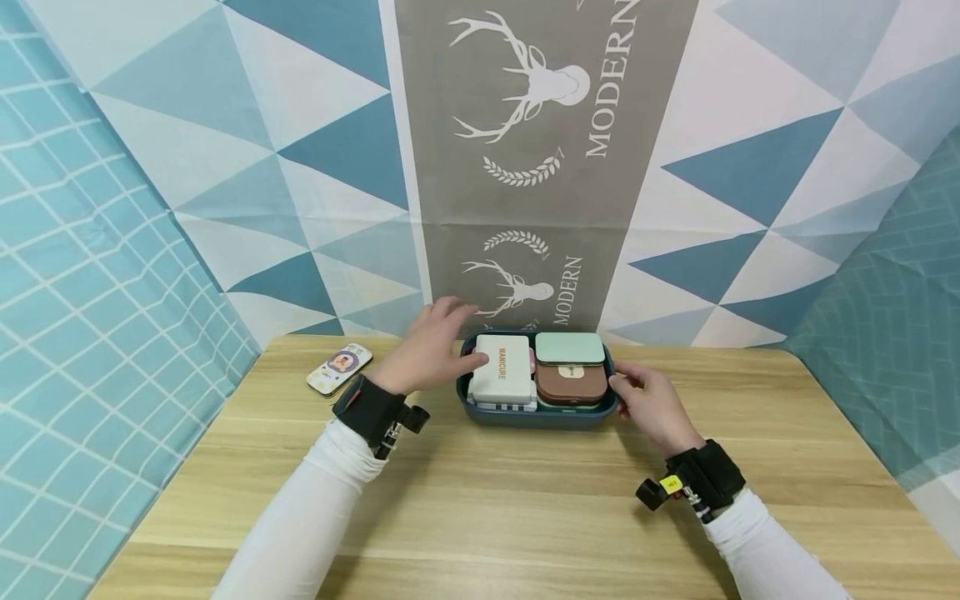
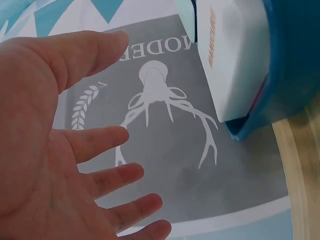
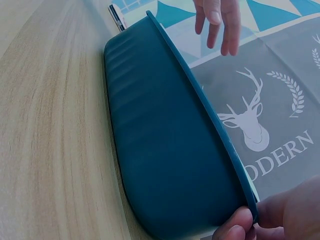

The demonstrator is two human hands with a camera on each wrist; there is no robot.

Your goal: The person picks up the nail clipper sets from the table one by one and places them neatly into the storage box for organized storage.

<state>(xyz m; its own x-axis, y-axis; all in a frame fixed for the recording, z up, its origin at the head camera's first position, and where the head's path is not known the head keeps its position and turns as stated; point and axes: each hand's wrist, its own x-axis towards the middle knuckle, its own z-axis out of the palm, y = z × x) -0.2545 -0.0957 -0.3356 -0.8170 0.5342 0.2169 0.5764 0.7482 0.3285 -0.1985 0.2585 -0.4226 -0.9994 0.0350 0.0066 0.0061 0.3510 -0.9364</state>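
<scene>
A dark blue plastic basket (image 1: 538, 419) stands near the back edge of the table. On its left side lies a white box marked MANICURE (image 1: 495, 379), over a black-and-white striped item. A brown case (image 1: 555, 387) with a pale label and a mint-green tin (image 1: 569, 347) fill its right side. My right hand (image 1: 657, 410) pinches the basket's right end at the rim, thumb and fingers on either side of the wall in the right wrist view. Over the basket's left end hovers my left hand (image 1: 429, 350), fingers spread and palm bare in the left wrist view.
Left of the basket, a small white case with a cartoon picture (image 1: 341, 368) lies on the wooden table (image 1: 517, 517), close to my left wrist. Behind the table rises a patterned cloth backdrop (image 1: 517, 200) with deer heads. Tiled-pattern cloth hangs at both sides.
</scene>
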